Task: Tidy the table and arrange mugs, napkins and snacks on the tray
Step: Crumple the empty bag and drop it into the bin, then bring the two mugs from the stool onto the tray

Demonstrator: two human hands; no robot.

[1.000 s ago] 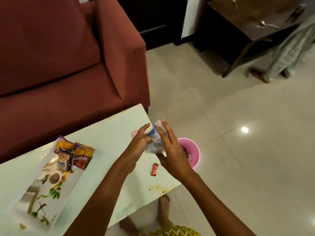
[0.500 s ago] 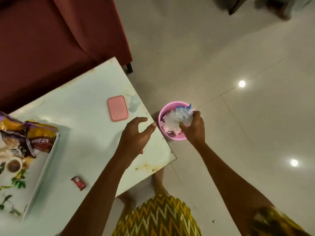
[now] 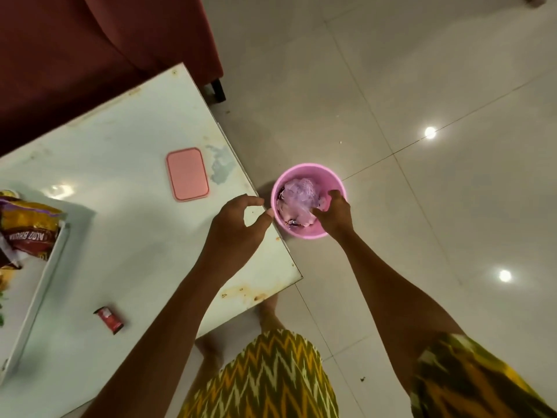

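Observation:
A pink bin (image 3: 302, 166) stands on the floor just off the table's right edge. Inside it lies a crumpled clear plastic bag (image 3: 297, 197). My right hand (image 3: 333, 214) reaches down into the bin with its fingers closed on the bag. Over the table edge beside the bin, my left hand (image 3: 238, 230) hovers with curled, parted fingers and nothing in it. At the far left, snack packets (image 3: 28, 232) lie on a white tray (image 3: 48, 267), which the frame cuts off. A small red wrapper (image 3: 110, 318) lies on the table near the tray.
A flat pink lid (image 3: 187, 174) rests on the pale glass table (image 3: 135, 236). Brownish stains (image 3: 241, 292) mark the table's near corner. A dark red sofa (image 3: 90, 55) borders the table's far side. Glossy floor tiles (image 3: 422, 206) spread to the right.
My right hand carried the plastic bag from above the table down into the pink bin. My left hand let go of it and stayed over the table edge. The view tilted downward.

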